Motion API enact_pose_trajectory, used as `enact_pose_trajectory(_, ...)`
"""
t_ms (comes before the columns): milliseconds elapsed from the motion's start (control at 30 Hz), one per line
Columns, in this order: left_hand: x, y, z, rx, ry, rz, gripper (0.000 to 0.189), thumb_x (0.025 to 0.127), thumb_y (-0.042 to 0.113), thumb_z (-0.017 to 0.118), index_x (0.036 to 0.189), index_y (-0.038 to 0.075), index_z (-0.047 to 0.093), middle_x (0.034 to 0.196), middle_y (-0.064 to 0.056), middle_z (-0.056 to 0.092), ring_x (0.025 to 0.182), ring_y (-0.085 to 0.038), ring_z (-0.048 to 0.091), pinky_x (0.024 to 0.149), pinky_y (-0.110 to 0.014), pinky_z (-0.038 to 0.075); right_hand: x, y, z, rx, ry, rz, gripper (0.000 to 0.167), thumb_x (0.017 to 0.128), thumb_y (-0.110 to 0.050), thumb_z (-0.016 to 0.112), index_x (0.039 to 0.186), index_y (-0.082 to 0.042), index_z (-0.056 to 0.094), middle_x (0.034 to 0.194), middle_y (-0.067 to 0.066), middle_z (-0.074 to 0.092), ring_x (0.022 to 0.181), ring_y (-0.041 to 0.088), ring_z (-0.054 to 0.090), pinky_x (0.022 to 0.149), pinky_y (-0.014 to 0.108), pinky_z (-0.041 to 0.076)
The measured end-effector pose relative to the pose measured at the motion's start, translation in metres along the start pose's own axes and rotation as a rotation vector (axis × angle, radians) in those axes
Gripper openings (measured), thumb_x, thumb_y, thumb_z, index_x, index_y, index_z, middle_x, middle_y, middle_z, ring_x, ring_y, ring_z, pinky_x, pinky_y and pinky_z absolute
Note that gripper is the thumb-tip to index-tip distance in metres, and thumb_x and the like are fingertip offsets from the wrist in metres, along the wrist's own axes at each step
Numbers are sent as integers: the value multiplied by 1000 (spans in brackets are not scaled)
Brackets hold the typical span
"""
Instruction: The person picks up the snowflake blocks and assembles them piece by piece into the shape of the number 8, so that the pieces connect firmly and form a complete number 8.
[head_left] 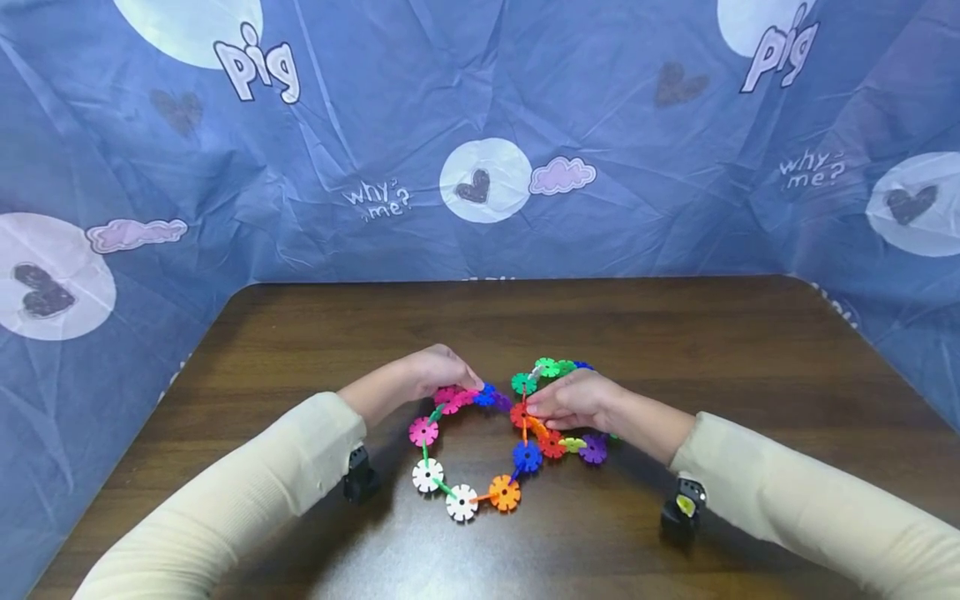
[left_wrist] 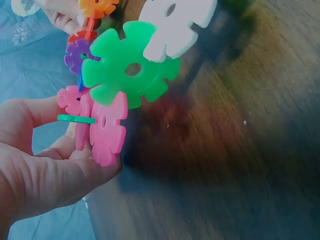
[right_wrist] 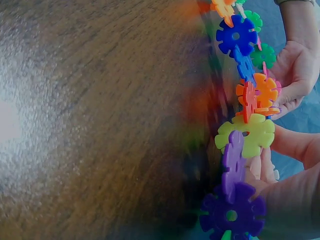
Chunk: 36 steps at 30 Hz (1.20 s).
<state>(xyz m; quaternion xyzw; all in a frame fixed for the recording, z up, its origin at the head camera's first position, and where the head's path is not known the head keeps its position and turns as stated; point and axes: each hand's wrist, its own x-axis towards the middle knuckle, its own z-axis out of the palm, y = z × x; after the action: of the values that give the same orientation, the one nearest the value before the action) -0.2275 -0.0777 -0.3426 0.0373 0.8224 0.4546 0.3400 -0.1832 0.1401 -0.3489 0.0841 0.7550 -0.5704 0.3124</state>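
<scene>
A chain of notched plastic discs (head_left: 504,493), slotted into one another in many colours, forms a loop on the left and a second part on the right. My left hand (head_left: 437,371) grips the loop's far side, near a blue disc (head_left: 486,395) and pink discs (left_wrist: 106,131). At the place where the two parts meet, my right hand (head_left: 573,402) pinches the chain by a red disc (head_left: 520,414). A yellow-green disc (right_wrist: 247,134) and purple discs (right_wrist: 232,212) run past the right hand. That hand partly hides the right part of the chain.
A dark brown wooden table (head_left: 300,333) lies under the chain. Behind and beside it hangs a blue printed cloth (head_left: 405,117). Small dark devices are strapped at the left wrist (head_left: 360,475) and right wrist (head_left: 682,508).
</scene>
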Motion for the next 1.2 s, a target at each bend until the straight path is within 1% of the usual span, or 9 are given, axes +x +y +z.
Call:
enact_pose_trajectory(200, 0, 2, 3, -7, -12, -11, 29, 91, 7, 60, 115, -8, 65, 130, -18, 61, 134, -30, 47, 116, -45, 32, 1, 0, 3, -7, 6, -21, 32, 88, -1, 64, 117, 12, 62, 75, -5, 71, 64, 1, 64, 63, 17, 55)
enact_pose_trajectory(333, 3, 1, 6, -13, -9, -11, 27, 90, 5, 61, 114, -9, 65, 128, -19, 62, 134, -31, 47, 115, -44, 34, 3, 2, 7, -64, 23, -45, 32, 88, -1, 64, 116, 13, 62, 72, -6, 68, 62, 1, 59, 61, 16, 53)
enact_pose_trajectory(433, 5, 0, 9, -32, 30, -3, 27, 89, 3, 62, 112, -11, 66, 123, -20, 65, 128, -28, 53, 112, -41, 39, 3, 1, 9, -113, 44, -52, 31, 88, -1, 64, 116, 12, 63, 71, -6, 66, 62, 1, 56, 59, 16, 49)
enact_pose_trajectory(567, 7, 0, 12, -52, 118, -8, 26, 87, 4, 66, 109, -10, 67, 117, -19, 68, 109, -19, 62, 102, -35, 47, 5, -4, 11, -140, 76, -49, 30, 89, -2, 64, 116, 11, 64, 77, -2, 70, 64, 1, 56, 58, 15, 48)
enact_pose_trajectory(667, 7, 0, 13, -75, 176, -29, 26, 85, 5, 68, 107, -9, 69, 113, -17, 70, 95, -14, 59, 96, -31, 49, 6, -7, 13, -149, 114, -38, 27, 89, -2, 64, 114, 9, 65, 87, 5, 73, 66, 2, 55, 57, 14, 45)
enact_pose_trajectory(833, 6, -1, 16, -141, 227, -48, 26, 85, 5, 68, 106, -9, 69, 108, -15, 71, 90, -12, 56, 96, -31, 48, 8, -8, 14, -158, 177, -23, 26, 89, -5, 65, 113, 6, 68, 105, 15, 72, 73, 8, 56, 59, 15, 42)
enact_pose_trajectory(1033, 7, -1, 19, -181, 241, -49, 26, 86, 4, 68, 108, -10, 68, 112, -17, 71, 98, -14, 58, 103, -34, 46, 12, -7, 15, -116, 220, -13, 26, 89, -3, 64, 114, 2, 68, 121, 18, 67, 81, 12, 56, 60, 14, 43)
enact_pose_trajectory(1133, 7, 0, 18, -186, 222, -55, 26, 86, 4, 67, 108, -9, 68, 98, -13, 73, 88, -11, 58, 94, -30, 49, 15, -7, 14, -112, 215, -19, 27, 89, -3, 64, 115, 1, 68, 123, 18, 66, 84, 12, 58, 62, 15, 44)
enact_pose_trajectory(1200, 7, -1, 15, -185, 185, -61, 27, 86, 5, 68, 109, -10, 67, 84, -5, 70, 79, -10, 56, 86, -28, 49, 16, -8, 10, -133, 195, -22, 26, 89, -6, 65, 115, 0, 69, 122, 18, 67, 89, 12, 62, 72, 19, 52)
